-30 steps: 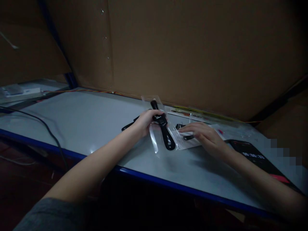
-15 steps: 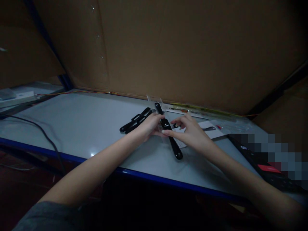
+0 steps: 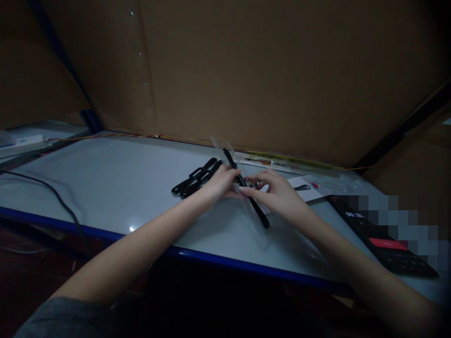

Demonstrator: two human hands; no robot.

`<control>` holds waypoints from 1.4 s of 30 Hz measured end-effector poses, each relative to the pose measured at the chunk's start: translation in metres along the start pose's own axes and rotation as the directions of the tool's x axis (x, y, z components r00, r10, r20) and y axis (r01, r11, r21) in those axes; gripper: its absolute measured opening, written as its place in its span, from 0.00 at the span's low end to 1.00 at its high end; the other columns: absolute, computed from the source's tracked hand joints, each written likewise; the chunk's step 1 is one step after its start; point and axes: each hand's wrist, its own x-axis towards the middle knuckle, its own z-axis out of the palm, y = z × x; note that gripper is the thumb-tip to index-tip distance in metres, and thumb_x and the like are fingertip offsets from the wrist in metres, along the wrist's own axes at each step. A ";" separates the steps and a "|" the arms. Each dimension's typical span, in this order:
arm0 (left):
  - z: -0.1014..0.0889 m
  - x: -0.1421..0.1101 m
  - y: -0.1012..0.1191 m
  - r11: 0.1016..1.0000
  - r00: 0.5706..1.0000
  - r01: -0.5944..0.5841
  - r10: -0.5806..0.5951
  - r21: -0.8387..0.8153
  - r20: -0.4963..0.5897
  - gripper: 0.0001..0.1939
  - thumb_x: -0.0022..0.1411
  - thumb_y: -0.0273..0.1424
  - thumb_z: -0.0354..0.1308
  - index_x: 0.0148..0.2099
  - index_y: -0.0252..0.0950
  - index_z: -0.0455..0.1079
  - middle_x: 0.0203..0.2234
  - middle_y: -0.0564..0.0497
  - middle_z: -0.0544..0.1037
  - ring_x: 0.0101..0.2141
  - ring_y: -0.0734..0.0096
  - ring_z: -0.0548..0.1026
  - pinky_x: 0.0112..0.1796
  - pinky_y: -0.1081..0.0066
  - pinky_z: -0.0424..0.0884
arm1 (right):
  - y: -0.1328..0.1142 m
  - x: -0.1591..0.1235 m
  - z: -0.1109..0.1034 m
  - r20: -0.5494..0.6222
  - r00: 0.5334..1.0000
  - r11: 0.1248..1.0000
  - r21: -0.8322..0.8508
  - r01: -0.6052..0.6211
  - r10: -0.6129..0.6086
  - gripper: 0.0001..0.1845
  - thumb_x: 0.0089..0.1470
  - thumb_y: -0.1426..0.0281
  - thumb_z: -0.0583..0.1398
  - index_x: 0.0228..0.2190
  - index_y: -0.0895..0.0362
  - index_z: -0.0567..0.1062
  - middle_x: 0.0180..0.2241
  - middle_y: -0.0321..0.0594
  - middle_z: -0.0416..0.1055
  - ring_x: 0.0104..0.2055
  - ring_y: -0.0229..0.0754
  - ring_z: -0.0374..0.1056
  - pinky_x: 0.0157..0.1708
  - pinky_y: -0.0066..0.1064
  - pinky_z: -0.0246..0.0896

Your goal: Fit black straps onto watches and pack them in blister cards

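Observation:
A long, slim black piece (image 3: 261, 216) with rounded ends slants across between my hands, seen nearly edge-on; I cannot tell its exact kind. Clear plastic film (image 3: 219, 143) lies along it and sticks out past its far end. My left hand (image 3: 224, 183) is closed around its middle, thumb on top. From the other side, my right hand (image 3: 273, 188) pinches at the same middle part, thumb and fingers close together; the exact spot between the fingertips is partly hidden. Several similar black pieces (image 3: 197, 177) with slots lie on the table just left of my left hand.
A white printed card (image 3: 302, 184) and clear plastic packaging (image 3: 338, 180) lie behind my right hand. At the right stands a black box or mat with a red label (image 3: 387, 243). A black cable (image 3: 59, 197) crosses the table's left side; a cardboard wall (image 3: 246, 84) rises behind.
The black piece has turned about its length, from its broad face to its narrow edge, and its near end has swung slightly right. My right fingers have closed in toward it.

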 end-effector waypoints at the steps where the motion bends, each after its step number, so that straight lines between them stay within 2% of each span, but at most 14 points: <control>1: -0.001 0.001 0.000 1.000 1.000 -0.003 0.003 -0.017 0.006 0.02 0.60 0.25 0.48 0.38 0.34 0.59 0.27 0.52 0.70 0.25 0.72 0.73 0.30 0.64 0.74 | -0.003 -0.001 0.000 -0.006 1.000 1.000 -0.027 0.012 -0.012 0.13 0.49 0.58 0.59 0.34 0.52 0.75 0.34 0.43 0.70 0.34 0.47 0.67 0.31 0.39 0.63; 4: -0.004 0.003 -0.002 0.996 0.999 0.013 -0.010 -0.083 0.043 0.03 0.60 0.27 0.49 0.38 0.34 0.59 0.27 0.51 0.72 0.24 0.73 0.73 0.32 0.63 0.74 | -0.005 0.001 0.001 -0.043 0.999 0.995 -0.094 0.021 -0.025 0.11 0.54 0.64 0.54 0.30 0.53 0.75 0.32 0.43 0.71 0.35 0.48 0.66 0.32 0.39 0.60; 7: -0.008 0.005 -0.002 0.992 0.995 0.070 -0.061 -0.107 0.083 0.05 0.60 0.29 0.49 0.39 0.33 0.61 0.26 0.50 0.73 0.24 0.71 0.74 0.32 0.64 0.74 | 0.001 0.009 -0.001 0.005 0.993 0.989 0.088 -0.122 0.122 0.10 0.52 0.66 0.54 0.27 0.55 0.73 0.28 0.41 0.71 0.32 0.45 0.67 0.30 0.36 0.59; 10: -0.009 0.006 -0.001 0.988 0.984 0.146 -0.140 -0.043 0.110 0.09 0.61 0.29 0.45 0.39 0.31 0.64 0.26 0.47 0.75 0.23 0.70 0.75 0.31 0.66 0.73 | 0.010 0.014 -0.006 0.209 0.930 0.843 0.396 -0.364 0.303 0.07 0.47 0.66 0.58 0.26 0.57 0.73 0.25 0.38 0.71 0.26 0.39 0.66 0.24 0.30 0.58; 14: -0.012 0.009 -0.002 0.984 0.974 0.177 -0.172 -0.024 0.146 0.13 0.63 0.33 0.44 0.40 0.30 0.66 0.27 0.45 0.75 0.24 0.68 0.75 0.32 0.65 0.72 | 0.014 0.015 -0.013 0.386 0.857 0.614 0.598 -0.515 0.342 0.08 0.42 0.68 0.63 0.26 0.60 0.74 0.21 0.37 0.69 0.21 0.33 0.63 0.21 0.25 0.54; 17: -0.014 0.011 -0.002 0.980 0.971 0.186 -0.171 -0.075 0.164 0.15 0.64 0.36 0.43 0.43 0.32 0.64 0.26 0.46 0.74 0.25 0.67 0.75 0.33 0.63 0.73 | 0.012 0.014 -0.016 0.436 0.819 0.499 0.649 -0.574 0.374 0.06 0.42 0.72 0.62 0.28 0.60 0.75 0.23 0.38 0.72 0.23 0.33 0.65 0.22 0.24 0.57; 20: -0.013 0.009 -0.001 0.976 0.965 0.206 -0.190 -0.075 0.178 0.15 0.64 0.37 0.43 0.44 0.31 0.63 0.29 0.44 0.73 0.26 0.66 0.76 0.34 0.62 0.72 | 0.008 0.014 -0.016 0.420 0.786 0.434 0.666 -0.607 0.454 0.12 0.43 0.77 0.60 0.34 0.59 0.76 0.25 0.38 0.73 0.24 0.34 0.67 0.26 0.25 0.60; 24: -0.010 0.006 0.002 0.982 0.973 0.172 -0.158 -0.073 0.167 0.13 0.63 0.35 0.46 0.43 0.31 0.63 0.29 0.45 0.73 0.27 0.67 0.75 0.35 0.63 0.72 | 0.004 0.012 -0.016 0.416 0.809 0.403 0.713 -0.574 0.416 0.17 0.44 0.77 0.59 0.39 0.58 0.75 0.31 0.40 0.75 0.29 0.35 0.69 0.32 0.27 0.63; 27: -0.009 0.008 0.001 0.980 0.979 0.147 -0.125 -0.132 0.162 0.13 0.63 0.36 0.47 0.42 0.33 0.65 0.27 0.48 0.73 0.27 0.67 0.75 0.35 0.64 0.72 | 0.000 0.010 -0.017 0.381 0.836 0.414 0.738 -0.533 0.396 0.16 0.44 0.75 0.61 0.39 0.58 0.74 0.34 0.41 0.75 0.32 0.36 0.70 0.35 0.28 0.64; 31: -0.011 0.012 -0.005 0.979 0.976 0.129 -0.096 -0.160 0.196 0.11 0.61 0.35 0.51 0.40 0.31 0.67 0.29 0.46 0.75 0.27 0.70 0.75 0.35 0.66 0.72 | -0.006 0.009 -0.015 0.332 0.861 0.477 0.727 -0.494 0.386 0.18 0.42 0.73 0.63 0.40 0.59 0.73 0.29 0.40 0.74 0.31 0.37 0.70 0.35 0.32 0.66; 33: -0.011 0.012 -0.008 0.985 0.981 0.101 -0.075 -0.139 0.181 0.08 0.59 0.30 0.55 0.40 0.31 0.67 0.30 0.46 0.75 0.28 0.70 0.75 0.34 0.66 0.72 | -0.007 0.009 -0.013 0.319 0.872 0.544 0.687 -0.483 0.371 0.20 0.42 0.71 0.64 0.41 0.58 0.72 0.25 0.38 0.73 0.28 0.37 0.70 0.32 0.33 0.67; 35: -0.012 0.012 -0.010 0.988 0.987 0.077 -0.057 -0.131 0.149 0.10 0.56 0.27 0.58 0.41 0.32 0.65 0.32 0.47 0.75 0.28 0.70 0.75 0.34 0.65 0.73 | -0.009 0.009 -0.010 0.297 0.893 0.626 0.638 -0.449 0.338 0.22 0.41 0.68 0.65 0.40 0.57 0.71 0.23 0.35 0.71 0.25 0.37 0.68 0.26 0.32 0.66; 38: -0.012 0.010 -0.010 0.990 0.991 0.051 -0.035 -0.131 0.125 0.13 0.54 0.26 0.59 0.43 0.33 0.64 0.35 0.47 0.75 0.29 0.70 0.76 0.33 0.64 0.73 | -0.009 0.009 -0.005 0.256 0.920 0.722 0.571 -0.391 0.296 0.25 0.39 0.63 0.66 0.41 0.57 0.69 0.20 0.32 0.67 0.21 0.36 0.64 0.19 0.30 0.60; 42: -0.011 0.009 -0.009 0.994 0.988 0.050 -0.034 -0.102 0.151 0.10 0.55 0.27 0.59 0.41 0.32 0.65 0.33 0.47 0.74 0.27 0.70 0.75 0.33 0.62 0.73 | -0.007 0.009 0.000 0.136 0.954 0.832 0.467 -0.298 0.266 0.28 0.34 0.63 0.68 0.40 0.58 0.71 0.18 0.29 0.62 0.18 0.33 0.57 0.17 0.27 0.51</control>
